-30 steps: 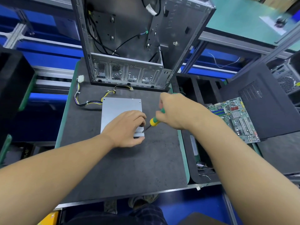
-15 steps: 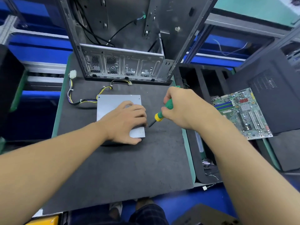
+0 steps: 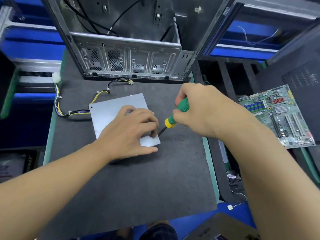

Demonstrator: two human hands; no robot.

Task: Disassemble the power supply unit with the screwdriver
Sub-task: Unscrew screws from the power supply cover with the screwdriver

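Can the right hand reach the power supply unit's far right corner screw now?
Probably yes: the left hand covers only the near part of the power supply unit; that screw lies bare, near the right hand.

We see a workbench topped with a dark grey mat (image 3: pixel 129 184) that has a green rim (image 3: pixel 210 163) and fills the centre of the frame. Left of centre a silver power supply unit (image 3: pixel 110 111) lies flat on it. Its yellow and black cables (image 3: pixel 60 108) trail towards the left edge and end in a white connector (image 3: pixel 55 78). An open metal computer case (image 3: pixel 131 63) stands at the mat's upper edge.
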